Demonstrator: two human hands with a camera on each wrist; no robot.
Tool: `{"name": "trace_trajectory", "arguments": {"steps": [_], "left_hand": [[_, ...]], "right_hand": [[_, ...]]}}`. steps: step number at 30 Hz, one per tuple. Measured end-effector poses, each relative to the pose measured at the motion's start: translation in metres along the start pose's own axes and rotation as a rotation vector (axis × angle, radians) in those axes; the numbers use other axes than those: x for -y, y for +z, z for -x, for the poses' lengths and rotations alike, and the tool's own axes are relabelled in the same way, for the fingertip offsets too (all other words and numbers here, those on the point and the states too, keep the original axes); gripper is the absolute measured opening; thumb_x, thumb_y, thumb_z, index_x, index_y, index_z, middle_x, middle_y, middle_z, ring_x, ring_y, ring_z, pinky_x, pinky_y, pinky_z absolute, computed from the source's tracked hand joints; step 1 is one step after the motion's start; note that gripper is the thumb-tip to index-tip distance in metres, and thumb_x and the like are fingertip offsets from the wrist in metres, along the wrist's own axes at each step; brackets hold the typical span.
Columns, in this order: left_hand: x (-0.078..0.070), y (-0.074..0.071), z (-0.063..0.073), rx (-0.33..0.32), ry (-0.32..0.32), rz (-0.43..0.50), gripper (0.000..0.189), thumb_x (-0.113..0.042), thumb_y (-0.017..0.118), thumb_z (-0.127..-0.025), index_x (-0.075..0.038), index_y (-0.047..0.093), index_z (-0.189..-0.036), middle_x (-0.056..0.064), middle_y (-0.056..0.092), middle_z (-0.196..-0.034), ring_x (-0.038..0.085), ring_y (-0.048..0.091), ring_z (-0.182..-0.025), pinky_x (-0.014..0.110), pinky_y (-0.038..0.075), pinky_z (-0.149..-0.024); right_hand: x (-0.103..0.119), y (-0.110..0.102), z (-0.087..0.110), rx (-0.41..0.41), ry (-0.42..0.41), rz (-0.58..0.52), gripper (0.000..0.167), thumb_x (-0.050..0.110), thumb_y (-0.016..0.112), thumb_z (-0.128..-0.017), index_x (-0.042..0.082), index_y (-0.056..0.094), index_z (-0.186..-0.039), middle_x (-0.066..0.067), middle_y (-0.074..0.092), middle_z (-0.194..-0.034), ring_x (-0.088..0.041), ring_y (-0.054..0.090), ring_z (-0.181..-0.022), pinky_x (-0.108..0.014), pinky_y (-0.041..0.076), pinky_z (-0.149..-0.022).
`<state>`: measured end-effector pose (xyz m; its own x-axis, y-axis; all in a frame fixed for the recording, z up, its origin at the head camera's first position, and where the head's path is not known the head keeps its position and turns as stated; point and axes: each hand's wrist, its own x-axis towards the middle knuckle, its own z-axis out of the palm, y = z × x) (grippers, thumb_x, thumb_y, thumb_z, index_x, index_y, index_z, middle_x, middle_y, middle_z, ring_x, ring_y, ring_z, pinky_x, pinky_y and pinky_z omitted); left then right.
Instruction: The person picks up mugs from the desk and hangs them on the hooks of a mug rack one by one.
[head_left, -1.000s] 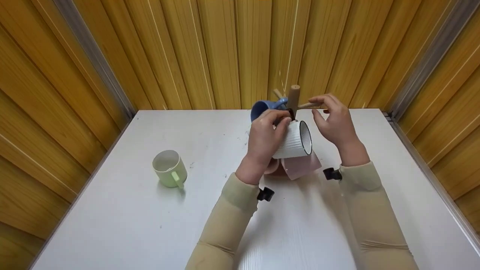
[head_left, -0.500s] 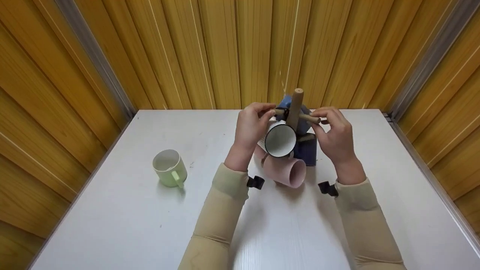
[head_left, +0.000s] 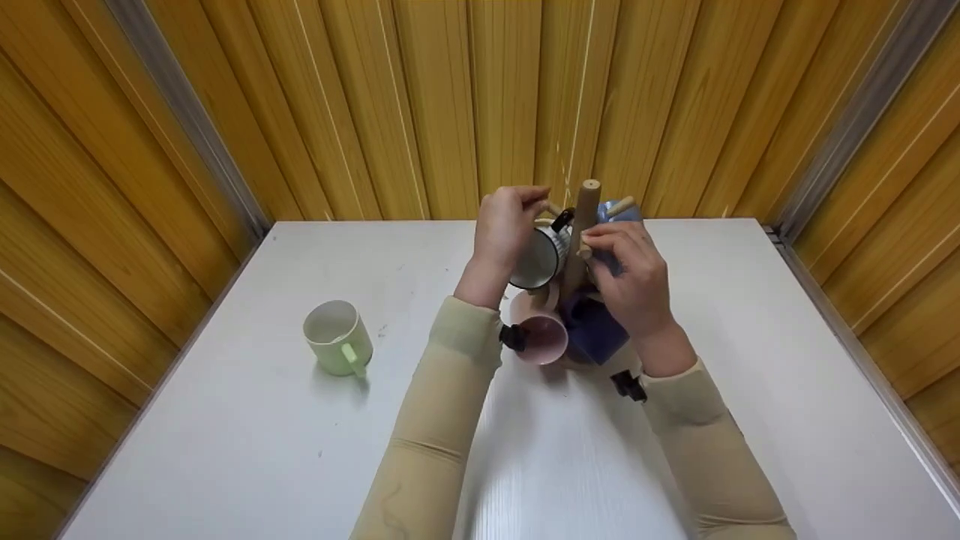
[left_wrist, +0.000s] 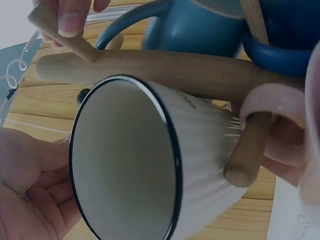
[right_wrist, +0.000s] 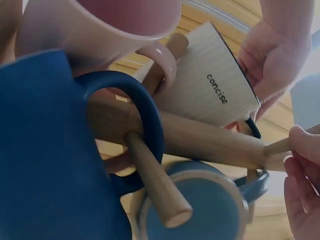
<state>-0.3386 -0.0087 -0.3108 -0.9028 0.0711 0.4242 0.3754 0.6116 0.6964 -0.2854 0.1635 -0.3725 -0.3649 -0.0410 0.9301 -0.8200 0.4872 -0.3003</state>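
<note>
A wooden mug tree (head_left: 587,217) stands toward the back of the table, hung with several mugs. My right hand (head_left: 634,277) pinches one of its upper pegs (left_wrist: 65,32) between thumb and fingertips. My left hand (head_left: 502,225) has its fingertips at another upper peg, behind the white mug (head_left: 534,259); that grip is partly hidden. Black-rimmed, the white mug bears the word "concise" in the right wrist view. Below it hangs a pink mug (head_left: 541,341). A dark blue mug (right_wrist: 50,150) hangs by its handle on a lower peg, and a lighter blue mug (right_wrist: 195,210) hangs behind.
A light green mug (head_left: 337,337) stands upright on the white table (head_left: 225,450), left of my arms, its handle toward me. Wood-patterned panels (head_left: 435,105) rise behind the table and along both sides.
The mug tree has turned, carrying the white and pink mugs leftward and the dark blue mug to the front. My right hand went from near a peg to gripping one, then moved left.
</note>
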Motion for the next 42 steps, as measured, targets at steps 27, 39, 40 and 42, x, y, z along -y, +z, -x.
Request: {"name": "trace_trajectory", "arguments": {"steps": [27,39,40,42], "left_hand": [[0.079,-0.069,0.092,-0.31,-0.18,0.047,0.042,-0.022,0.069,-0.1,0.001,0.065,-0.134,0.018,0.069,-0.134,0.032,0.065,-0.129,0.042,0.053,-0.108],[0.148,-0.144,0.127,-0.088,-0.778,-0.144,0.102,-0.036,0.063,-0.1,0.016,-0.004,-0.157,0.04,0.018,-0.163,0.049,0.024,-0.154,0.061,0.027,-0.124],[0.152,-0.148,0.13,-0.049,-0.811,-0.146,0.105,-0.038,0.062,-0.099,0.016,-0.007,-0.156,0.04,0.019,-0.162,0.05,0.025,-0.153,0.062,0.029,-0.123],[0.159,-0.153,0.136,0.01,-0.855,-0.149,0.109,-0.04,0.062,-0.098,0.018,-0.01,-0.155,0.041,0.027,-0.159,0.05,0.035,-0.147,0.064,0.034,-0.119]], "right_hand": [[-0.005,0.015,0.013,-0.008,0.094,-0.156,0.029,-0.01,0.077,-0.085,0.0,0.077,-0.112,-0.017,0.076,-0.114,-0.014,0.069,-0.115,-0.025,0.052,-0.105],[-0.004,0.016,0.019,-0.01,0.117,-0.15,0.031,-0.009,0.074,-0.088,0.001,0.075,-0.117,-0.015,0.075,-0.119,-0.012,0.067,-0.121,-0.028,0.05,-0.109],[-0.004,0.016,0.019,-0.011,0.119,-0.153,0.031,-0.01,0.074,-0.088,0.001,0.075,-0.117,-0.015,0.075,-0.119,-0.013,0.067,-0.121,-0.028,0.05,-0.11],[-0.003,0.016,0.02,-0.011,0.119,-0.161,0.033,-0.01,0.074,-0.087,0.001,0.075,-0.118,-0.016,0.075,-0.119,-0.013,0.067,-0.121,-0.029,0.05,-0.11]]}}
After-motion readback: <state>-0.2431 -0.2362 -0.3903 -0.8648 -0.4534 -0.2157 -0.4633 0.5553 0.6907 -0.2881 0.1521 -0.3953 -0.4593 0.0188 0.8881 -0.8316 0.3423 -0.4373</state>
